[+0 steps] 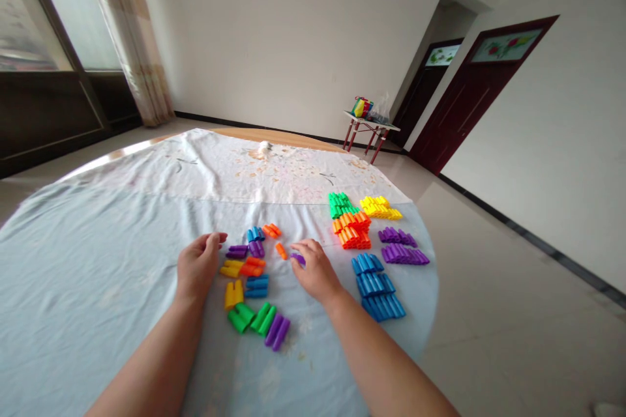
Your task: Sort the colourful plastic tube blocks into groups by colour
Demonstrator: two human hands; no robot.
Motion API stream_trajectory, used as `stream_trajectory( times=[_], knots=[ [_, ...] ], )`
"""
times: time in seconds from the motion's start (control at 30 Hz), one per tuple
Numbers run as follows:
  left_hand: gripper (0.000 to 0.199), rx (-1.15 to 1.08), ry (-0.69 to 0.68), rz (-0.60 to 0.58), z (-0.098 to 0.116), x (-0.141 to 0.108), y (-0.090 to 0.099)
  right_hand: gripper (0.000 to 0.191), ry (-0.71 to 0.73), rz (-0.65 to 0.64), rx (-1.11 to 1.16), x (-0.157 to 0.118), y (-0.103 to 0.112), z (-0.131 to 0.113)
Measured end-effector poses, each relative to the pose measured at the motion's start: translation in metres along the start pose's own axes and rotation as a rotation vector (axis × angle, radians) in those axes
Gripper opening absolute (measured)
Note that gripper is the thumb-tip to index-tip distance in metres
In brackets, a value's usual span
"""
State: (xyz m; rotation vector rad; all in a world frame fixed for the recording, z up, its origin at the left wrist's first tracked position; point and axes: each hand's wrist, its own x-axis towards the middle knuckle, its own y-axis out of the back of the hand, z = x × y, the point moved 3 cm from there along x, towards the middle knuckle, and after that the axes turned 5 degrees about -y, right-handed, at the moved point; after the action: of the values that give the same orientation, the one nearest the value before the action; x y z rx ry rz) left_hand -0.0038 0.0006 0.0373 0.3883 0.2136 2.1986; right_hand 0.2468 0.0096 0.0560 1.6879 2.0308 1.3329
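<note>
We had soft, moderate daylight entering from the window [78,6] at upper left, leaving a pale glare on the near-window rim of the table [112,155] and a sheen on the floor [469,241]. Our corners looked dim, the lines leaned with wide-angle distortion, and fine detail was slightly soft.

Coloured tubes [264,319] are laid on the clothed desk [122,260], many in pairs; colour-sorted stacks [374,283] are arranged rightward.
</note>
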Motion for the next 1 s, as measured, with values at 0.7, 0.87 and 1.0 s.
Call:
stream_trajectory(
  times=[0.7, 0.87, 1.0],
  knots=[
    [0.037, -0.082, 0.016, 0.108, -0.002, 0.002, 0.01, 0.028, 0.316, -0.211, -0.124, -0.039, -0.014, -0.045],
    [0.036, -0.085, 0.017, 0.102, -0.001, 0.002, 0.01, 0.028, 0.241, -0.134, -0.033, -0.029, -0.003, -0.035],
    [0.034, -0.081, 0.022, 0.097, -0.001, 0.003, 0.01, 0.025, 0.141, -0.029, 0.016, -0.023, 0.0, -0.028]
  ],
)
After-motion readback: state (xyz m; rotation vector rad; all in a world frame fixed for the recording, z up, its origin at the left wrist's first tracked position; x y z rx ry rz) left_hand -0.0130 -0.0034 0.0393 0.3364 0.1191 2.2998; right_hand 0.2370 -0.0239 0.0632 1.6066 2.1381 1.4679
